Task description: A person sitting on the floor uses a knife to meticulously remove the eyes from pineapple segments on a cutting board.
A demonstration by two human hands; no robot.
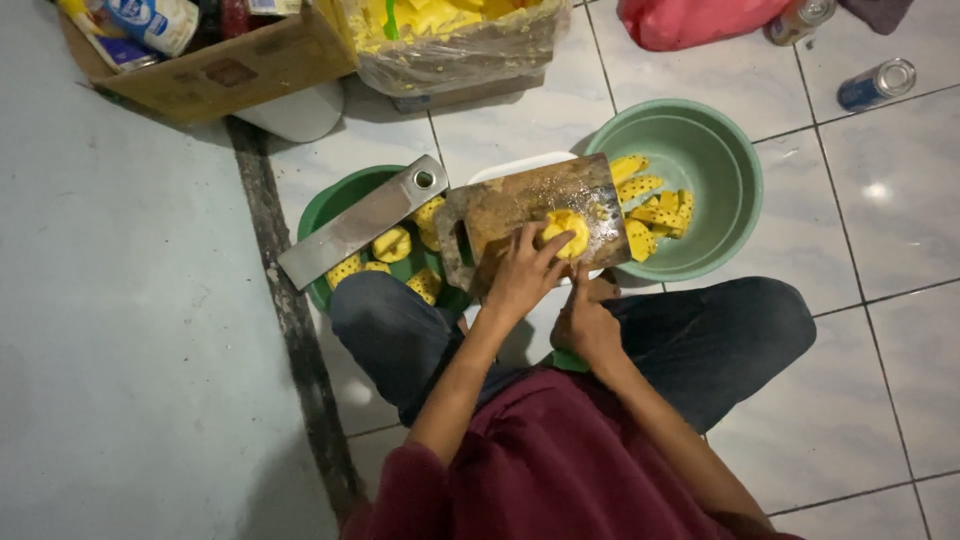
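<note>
My left hand (pixel 522 272) presses a yellow piece of pineapple (pixel 566 230) onto a worn wooden cutting board (pixel 520 205). The board rests over a white tray (pixel 508 167) in front of my crossed legs. My right hand (pixel 585 322) hangs just below the board's near edge. Its fingers are closed around a green-handled object (pixel 570 361), most of which is hidden. A dark green basin (pixel 340 203) to the left of the board holds peeled pineapple chunks (pixel 391 243). To the right, a pale green basin (pixel 705 130) holds pineapple slices (pixel 655 208).
A flat metal blade (pixel 360 222) lies across the dark green basin. A cardboard box (pixel 235 70) and a plastic bag of yellow fruit (pixel 450 40) stand behind. A red bag (pixel 690 20) and two cans (pixel 880 83) lie on the tiles at the back right.
</note>
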